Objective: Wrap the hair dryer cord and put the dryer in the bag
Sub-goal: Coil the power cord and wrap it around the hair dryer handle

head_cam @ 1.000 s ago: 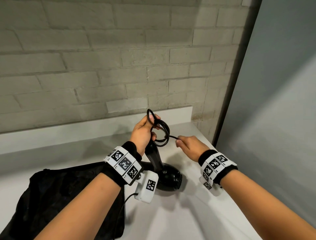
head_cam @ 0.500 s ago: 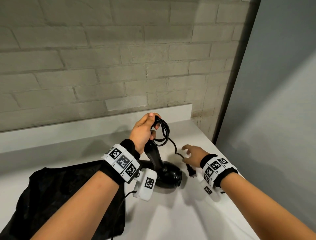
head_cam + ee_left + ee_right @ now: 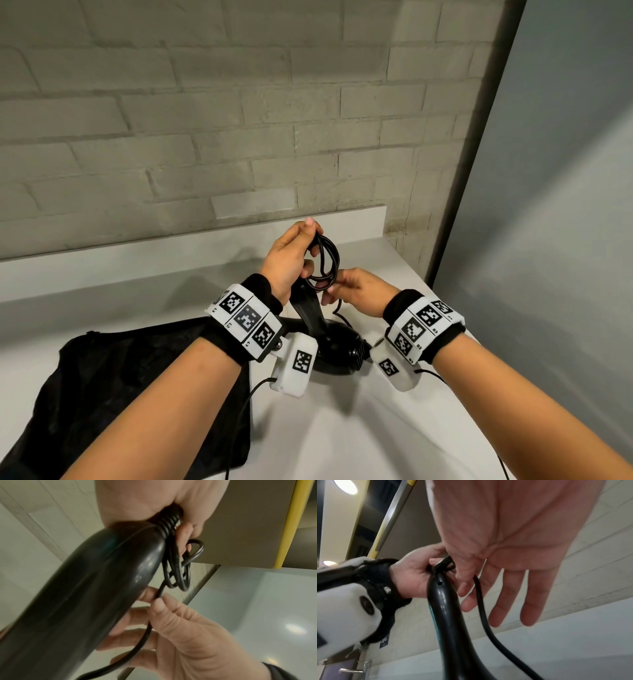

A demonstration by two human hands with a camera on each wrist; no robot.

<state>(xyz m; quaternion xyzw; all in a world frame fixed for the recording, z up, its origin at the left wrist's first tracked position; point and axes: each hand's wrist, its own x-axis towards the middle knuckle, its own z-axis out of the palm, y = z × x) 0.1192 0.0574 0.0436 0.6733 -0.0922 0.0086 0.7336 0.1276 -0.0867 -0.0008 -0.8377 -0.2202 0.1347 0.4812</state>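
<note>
The black hair dryer (image 3: 337, 349) stands on its barrel on the white counter (image 3: 342, 428), handle (image 3: 85, 595) pointing up. My left hand (image 3: 310, 246) grips the handle's top end together with a few coiled loops of the black cord (image 3: 327, 260). In the left wrist view the cord loops (image 3: 178, 568) hang beside the handle. My right hand (image 3: 329, 291) is just right of the loops and pinches the loose cord (image 3: 154, 615) between thumb and forefinger, its other fingers (image 3: 505, 601) straight. The black bag (image 3: 137, 394) lies flat at the left, under my left forearm.
A brick wall (image 3: 205, 120) with a white ledge (image 3: 137, 260) closes off the back of the counter. A grey panel (image 3: 548, 205) stands along the right side. Loose cord (image 3: 496, 642) trails down to the counter by the dryer.
Half a second ago my right hand was low near the counter, open and off the cord. It has risen and now pinches the cord below the loops. My left hand kept its grip.
</note>
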